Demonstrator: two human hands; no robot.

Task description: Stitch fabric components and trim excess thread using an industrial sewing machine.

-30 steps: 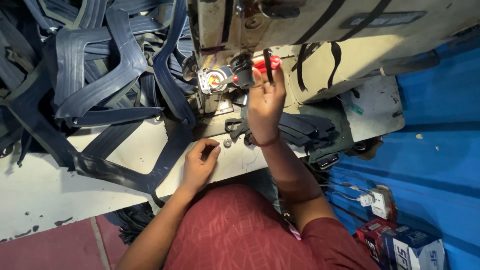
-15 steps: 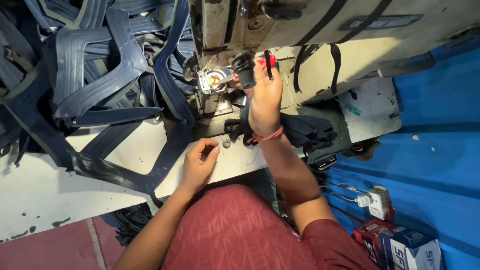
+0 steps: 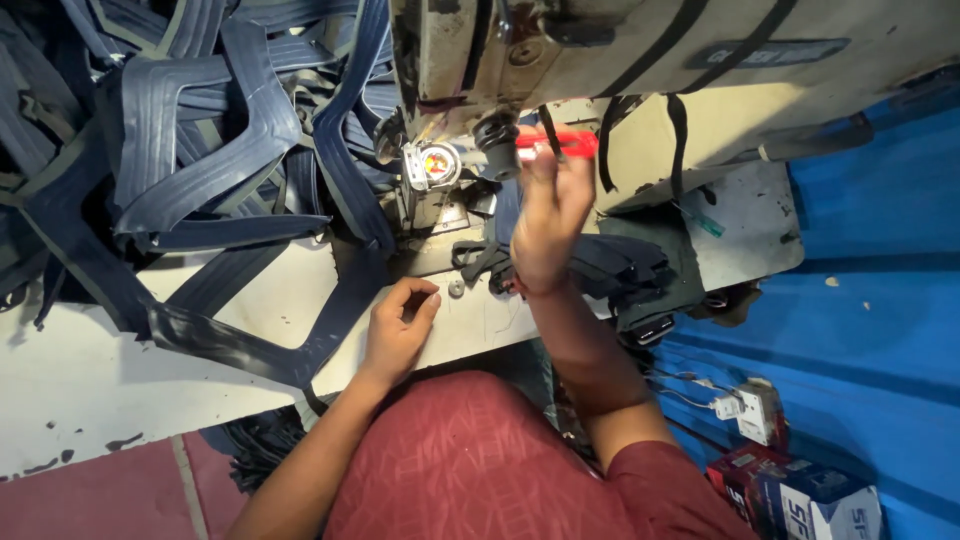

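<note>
Beside glossy navy straps, right hand pinches slim red plastic tool.

I am resting my left hand low, fingers curled loosely inward, forearm angling back toward me. I am raising my right hand forward, fingers pinching together, wrist extending.

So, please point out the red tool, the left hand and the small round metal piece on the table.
red tool point(image 3: 560, 143), head view, its middle.
left hand point(image 3: 397, 330), head view, its back.
small round metal piece point(image 3: 456, 288), head view, its centre.
</note>
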